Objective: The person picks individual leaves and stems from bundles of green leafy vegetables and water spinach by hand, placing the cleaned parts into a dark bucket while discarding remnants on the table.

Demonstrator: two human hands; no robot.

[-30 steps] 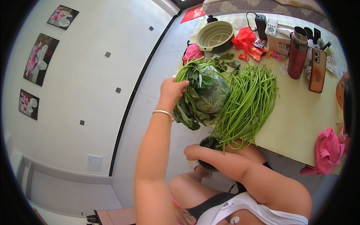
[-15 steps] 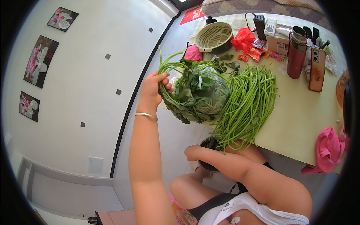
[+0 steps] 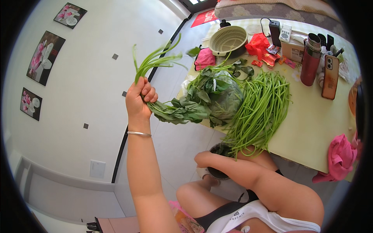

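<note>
My left hand (image 3: 142, 95) is raised at the table's left side, its fingers wrapped round a bunch of leafy greens (image 3: 176, 112). Pale green stems spread above the fist, and limp leaves trail toward the leafy pile (image 3: 204, 87). A clear plastic bag (image 3: 228, 95) lies by that pile, with greens showing through it. To its right, a heap of long green stems (image 3: 264, 105) hangs over the table's near edge. My right hand (image 3: 203, 160) is low, by a dark bin (image 3: 218, 174) that has dark leaves inside; its fingers are hidden.
On the table (image 3: 307, 128) stand a colander (image 3: 228, 40), a red flask (image 3: 311, 60) and an upright phone (image 3: 330, 77). Red wrappers (image 3: 268, 56) and a pink cloth (image 3: 205, 59) lie farther back. Another pink cloth (image 3: 340, 159) hangs at the near right corner. A wall (image 3: 89, 108) rises at left.
My left hand has moved left, drawing the bunch of leafy greens partly away from the pile and bag. Its stems now stick up above the fist. My right hand stays by the bin.
</note>
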